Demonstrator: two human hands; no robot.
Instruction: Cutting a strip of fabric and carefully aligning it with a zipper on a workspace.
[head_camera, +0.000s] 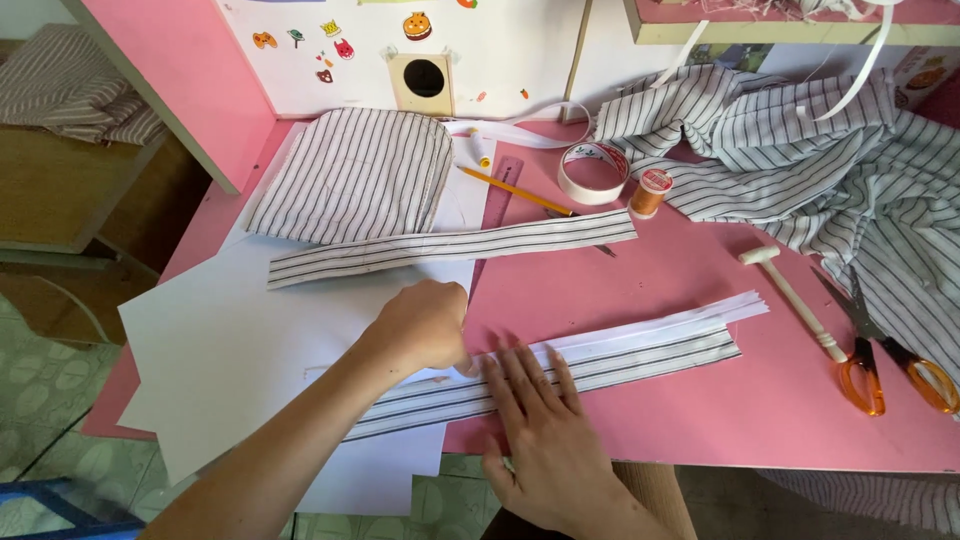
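Observation:
My left hand (425, 325) is curled, its fingertips pinched on the near end of a long white strip (660, 322) that lies along a grey-striped fabric strip (640, 362). My right hand (540, 435) lies flat with fingers spread, pressing down on the striped strip just right of the left hand. Both strips run slantwise across the pink table (700, 420) and onto a large white paper sheet (220, 350). A second striped strip (450, 248) lies farther back, below a rounded striped fabric piece (350, 175).
A tape roll (592, 172), orange thread spool (650, 192), yellow pencil (515, 190) and pink ruler (500, 195) sit at the back. A small white mallet (795, 298) and orange-handled scissors (880, 355) lie on the right beside a heap of striped cloth (800, 150).

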